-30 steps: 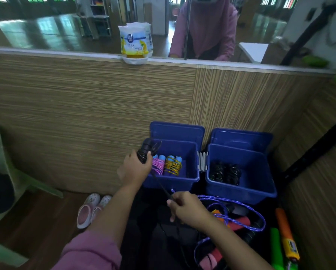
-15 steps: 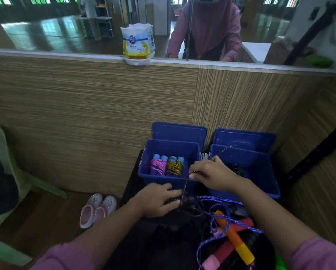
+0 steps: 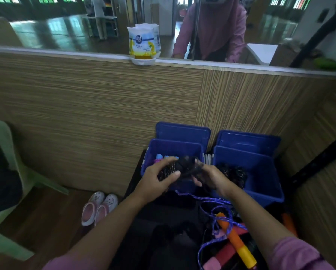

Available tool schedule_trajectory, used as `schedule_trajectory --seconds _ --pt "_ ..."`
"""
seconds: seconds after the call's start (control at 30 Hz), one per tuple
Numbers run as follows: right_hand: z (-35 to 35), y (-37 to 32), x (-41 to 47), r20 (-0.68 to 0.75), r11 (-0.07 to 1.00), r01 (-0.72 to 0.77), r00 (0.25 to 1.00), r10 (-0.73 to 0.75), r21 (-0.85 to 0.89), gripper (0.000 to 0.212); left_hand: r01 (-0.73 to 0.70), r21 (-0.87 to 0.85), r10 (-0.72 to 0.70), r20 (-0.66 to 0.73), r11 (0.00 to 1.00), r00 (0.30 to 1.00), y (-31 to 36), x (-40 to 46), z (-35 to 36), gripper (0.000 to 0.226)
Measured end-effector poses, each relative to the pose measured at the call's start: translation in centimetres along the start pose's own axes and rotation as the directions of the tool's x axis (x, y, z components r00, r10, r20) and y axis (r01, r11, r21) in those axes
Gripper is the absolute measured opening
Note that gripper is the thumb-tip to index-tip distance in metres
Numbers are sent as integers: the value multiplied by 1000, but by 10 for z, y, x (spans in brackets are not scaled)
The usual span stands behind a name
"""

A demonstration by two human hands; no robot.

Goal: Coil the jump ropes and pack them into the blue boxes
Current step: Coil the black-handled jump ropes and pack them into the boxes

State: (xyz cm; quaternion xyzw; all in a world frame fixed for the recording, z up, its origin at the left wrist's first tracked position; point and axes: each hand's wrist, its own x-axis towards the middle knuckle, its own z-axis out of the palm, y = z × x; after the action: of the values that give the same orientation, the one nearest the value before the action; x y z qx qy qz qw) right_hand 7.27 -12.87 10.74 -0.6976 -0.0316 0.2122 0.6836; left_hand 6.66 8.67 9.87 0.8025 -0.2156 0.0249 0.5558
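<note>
Both my left hand (image 3: 159,177) and right hand (image 3: 209,177) have fingers clenched around the black coiled jump rope (image 3: 179,166), held just above the left blue plastic box (image 3: 153,152). If I loosen either grasp, the coil may spring open or snag the loose purple braided rope (image 3: 219,209). Half a second ago my hands were apart, lower down.

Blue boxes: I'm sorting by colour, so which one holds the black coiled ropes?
The right blue plastic box: only black coiled ropes lie inside it, while the left blue plastic box shows blue and pink handles.
</note>
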Motion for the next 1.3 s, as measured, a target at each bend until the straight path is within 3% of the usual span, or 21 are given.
schedule_trajectory --seconds 0.1,0.2,0.3,0.43,0.53,0.7,0.8,0.87,0.97,1.17,1.3 --pt "14 -2 0 52 950 -42 998 27 309 31 43 -69 -56 -200 997 978 -2 10 -3 23" --pt "26 3 3 -180 904 25 982 58 426 12 120 -165 -170 -339 979 925 -19 20 -8 31" --pt "41 10 6 -388 989 64 922 -9 130 21 179 -86 -198 -354 980 914 -26 23 -8 29" --pt "47 21 10 -492 983 74 858 -148 -167 29 223 -2 -208 -365 975 907 -28 21 -5 21" --pt "46 25 10 -463 888 24 847 -263 -459 17 258 42 -225 -374 965 900 -30 18 -4 21" --pt "46 25 7 -442 729 -48 821 -360 -683 19 269 86 -215 -397 959 892 -32 17 -1 23" --pt "52 22 6 -369 601 -131 883 -291 -788 25 296 146 -212 -422 944 881 -28 16 4 33" --pt "56 21 4 -345 573 -156 908 -237 -805 28 318 158 -211 -473 935 856 -27 17 6 38" --pt "61 25 -2 -312 597 -168 939 -146 -784 28 364 101 -260 -529 926 808 -30 21 -1 29" --pt "59 33 -9 -306 713 -322 939 157 -623 13 379 258 -205 -517 889 831 -34 17 7 32" --pt "68 46 -20 -258 716 -369 929 265 -592 12 509 256 -284 -591 822 755 -44 21 -2 35"
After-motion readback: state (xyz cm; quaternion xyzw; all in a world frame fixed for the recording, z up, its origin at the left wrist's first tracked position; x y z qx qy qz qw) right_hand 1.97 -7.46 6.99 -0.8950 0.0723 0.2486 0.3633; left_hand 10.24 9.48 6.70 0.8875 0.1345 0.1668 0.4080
